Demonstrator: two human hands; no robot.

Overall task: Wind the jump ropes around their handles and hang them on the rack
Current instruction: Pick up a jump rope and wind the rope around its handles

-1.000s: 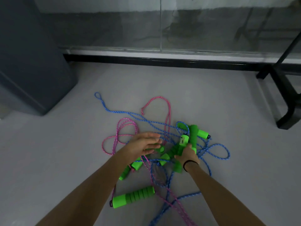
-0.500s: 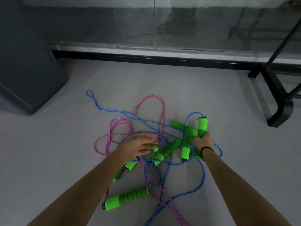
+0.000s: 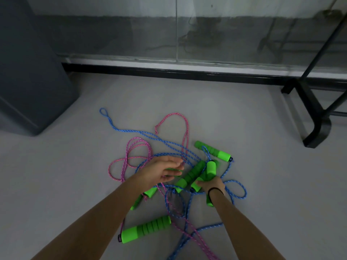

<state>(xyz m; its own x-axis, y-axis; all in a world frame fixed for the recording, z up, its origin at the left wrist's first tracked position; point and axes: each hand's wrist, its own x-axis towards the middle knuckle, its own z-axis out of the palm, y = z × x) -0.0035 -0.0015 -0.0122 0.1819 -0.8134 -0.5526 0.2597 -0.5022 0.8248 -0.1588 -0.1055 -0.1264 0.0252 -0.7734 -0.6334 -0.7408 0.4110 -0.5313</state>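
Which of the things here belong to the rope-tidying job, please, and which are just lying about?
Belonging: blue rope, pink rope, green handles (right hand grips some; left hand hovers open), black frame, probably the rack.
Lying about: grey cabinet, glass panel, black wristband.

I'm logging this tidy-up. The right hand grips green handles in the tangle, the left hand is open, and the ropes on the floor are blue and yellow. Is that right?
Not quite: the head view shows a blue rope and a pink rope on the floor, none yellow. The rest holds: the right hand grips green handles and the left hand is open.
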